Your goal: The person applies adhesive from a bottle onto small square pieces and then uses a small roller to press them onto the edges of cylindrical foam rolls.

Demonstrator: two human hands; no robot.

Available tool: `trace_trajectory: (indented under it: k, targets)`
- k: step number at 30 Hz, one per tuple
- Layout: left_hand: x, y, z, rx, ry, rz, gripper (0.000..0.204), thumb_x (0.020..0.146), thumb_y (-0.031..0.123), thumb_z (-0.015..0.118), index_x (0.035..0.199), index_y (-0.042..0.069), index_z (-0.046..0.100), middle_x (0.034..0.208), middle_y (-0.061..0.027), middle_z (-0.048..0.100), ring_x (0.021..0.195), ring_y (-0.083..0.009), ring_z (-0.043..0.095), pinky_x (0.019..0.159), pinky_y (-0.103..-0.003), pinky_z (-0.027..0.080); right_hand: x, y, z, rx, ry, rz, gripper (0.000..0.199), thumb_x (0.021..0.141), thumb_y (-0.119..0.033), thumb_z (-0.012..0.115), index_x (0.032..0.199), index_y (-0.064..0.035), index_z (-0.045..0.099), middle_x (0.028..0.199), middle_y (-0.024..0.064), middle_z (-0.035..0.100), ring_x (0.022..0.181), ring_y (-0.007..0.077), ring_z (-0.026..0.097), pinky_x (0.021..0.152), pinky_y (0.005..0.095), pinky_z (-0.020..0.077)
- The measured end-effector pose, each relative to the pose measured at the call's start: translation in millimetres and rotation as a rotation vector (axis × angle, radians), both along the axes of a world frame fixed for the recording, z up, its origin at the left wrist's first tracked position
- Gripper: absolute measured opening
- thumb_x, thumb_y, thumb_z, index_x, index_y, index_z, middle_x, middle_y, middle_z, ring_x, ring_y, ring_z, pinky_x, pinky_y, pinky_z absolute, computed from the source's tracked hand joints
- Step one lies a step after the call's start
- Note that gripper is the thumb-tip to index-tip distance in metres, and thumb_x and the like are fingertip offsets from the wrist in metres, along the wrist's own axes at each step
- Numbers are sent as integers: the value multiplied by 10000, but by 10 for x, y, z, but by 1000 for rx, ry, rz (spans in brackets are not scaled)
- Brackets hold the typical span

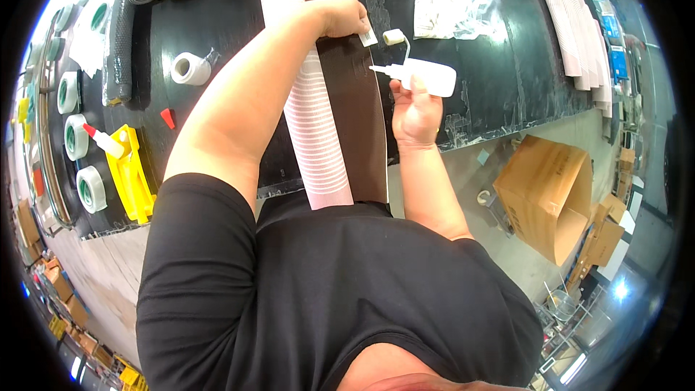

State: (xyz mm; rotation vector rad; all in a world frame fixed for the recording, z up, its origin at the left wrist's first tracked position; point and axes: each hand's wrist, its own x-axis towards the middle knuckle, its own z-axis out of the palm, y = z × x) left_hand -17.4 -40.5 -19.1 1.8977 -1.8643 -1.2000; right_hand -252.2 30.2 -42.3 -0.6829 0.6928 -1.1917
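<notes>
A pink, white-striped mat (316, 127) lies partly rolled in front of me, its dark brown underside (358, 112) unrolled to the right. Reaching across the roll, my left hand (343, 17) is closed, pinching a small white label (369, 38) at the brown edge. To the right of the mat, my right hand (418, 116) grips a white squeeze bottle (436, 77), its thin nozzle pointing left toward the brown edge. Just beyond the nozzle is a small white paint roller (394, 37) on a bent wire; the bottle hides its handle, so I cannot tell whether my hand holds it.
A clear bag of white pieces (456, 6) lies beyond the bottle. On the left are a white roll (190, 69), a red cap (168, 118), a yellow holder (130, 174) and several tape rolls (90, 188). Stacked mats (572, 29) lie right; a cardboard box (543, 192) stands below.
</notes>
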Motion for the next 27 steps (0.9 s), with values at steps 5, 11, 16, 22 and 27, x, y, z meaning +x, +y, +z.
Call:
trace_trajectory:
  k: [5, 11, 16, 22, 27]
  targets:
    - [34, 11, -12, 9, 17, -4, 226, 862, 230, 678, 996, 51, 718, 915, -111, 707, 880, -213, 644, 832, -349, 488, -360, -253, 300, 57, -291, 101, 543, 860, -62, 688, 1357, -97, 471, 1047, 91, 681, 798, 220, 686, 861, 444, 573]
    - [49, -5, 7, 36, 46, -4, 238, 856, 234, 679, 996, 46, 720, 919, -102, 700, 903, -199, 632, 852, -337, 478, -1076, -734, 186, 147, -360, 210, 503, 863, -214, 673, 1285, 29, 548, 1112, 212, 686, 929, 317, 712, 938, 492, 548]
    - [18, 5, 81, 105, 83, 50, 241, 842, 227, 669, 991, 44, 717, 907, -88, 691, 888, -180, 618, 835, -327, 476, -1335, -963, 29, 109, -186, 129, 469, 871, -127, 641, 1308, -2, 522, 1222, 210, 640, 1071, 348, 666, 976, 466, 531]
    - [39, -12, 71, 144, 101, 85, 237, 849, 235, 669, 990, 50, 716, 873, -58, 679, 846, -150, 602, 790, -310, 477, -1414, -1145, -204, -63, 131, -56, 368, 871, 10, 674, 1216, -57, 562, 1182, 94, 624, 973, 185, 635, 788, 310, 553]
    - [50, -17, 55, 156, 118, 88, 229, 858, 240, 668, 989, 59, 717, 864, -39, 676, 817, -127, 591, 761, -302, 476, -1286, -1118, -140, -74, 208, -118, 423, 907, -9, 655, 1312, -54, 543, 1169, 51, 628, 953, 149, 627, 753, 272, 547]
